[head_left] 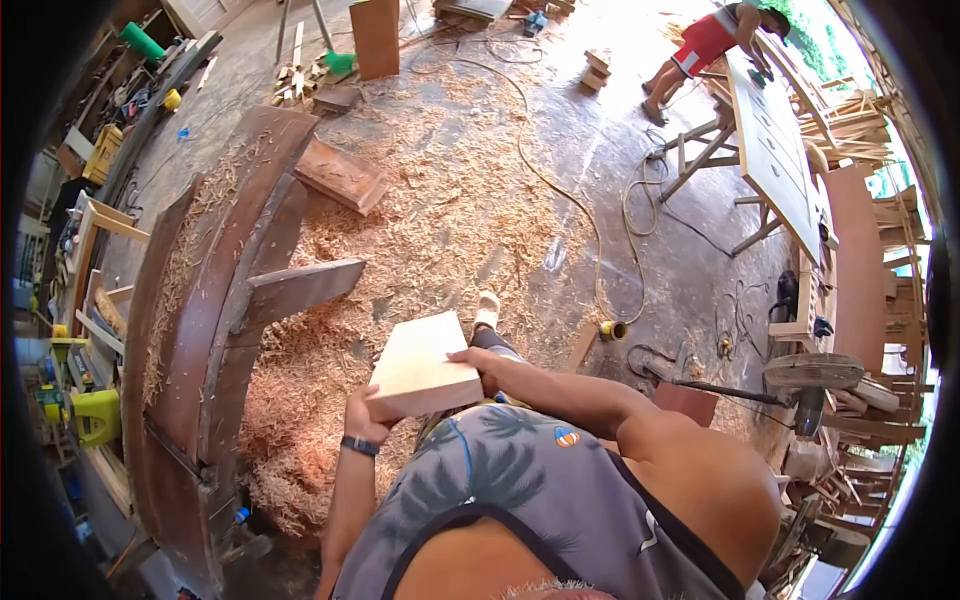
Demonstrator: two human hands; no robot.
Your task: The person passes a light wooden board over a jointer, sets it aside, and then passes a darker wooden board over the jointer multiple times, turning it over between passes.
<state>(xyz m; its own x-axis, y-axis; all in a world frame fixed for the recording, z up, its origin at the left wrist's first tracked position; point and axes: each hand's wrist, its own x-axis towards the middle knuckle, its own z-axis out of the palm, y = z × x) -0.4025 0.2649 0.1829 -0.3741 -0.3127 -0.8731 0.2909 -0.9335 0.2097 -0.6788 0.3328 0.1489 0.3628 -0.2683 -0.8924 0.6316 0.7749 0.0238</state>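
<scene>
A thick, pale wooden block point(420, 355) is held in front of my body at waist height, its broad face tilted upward. My left hand point(366, 412) grips its near left corner, below a dark wristband. At the right edge, my right hand point(480, 362) is closed round the block, with the thumb lying over the top. The fingers under the block are hidden.
A long wooden bench point(215, 270) strewn with shavings runs along my left, with a wooden arm point(305, 278) jutting out. Wood shavings point(470, 190) cover the floor. Cords point(590, 215) snake ahead. Another person point(705, 50) bends over a white panel point(775, 150) at right.
</scene>
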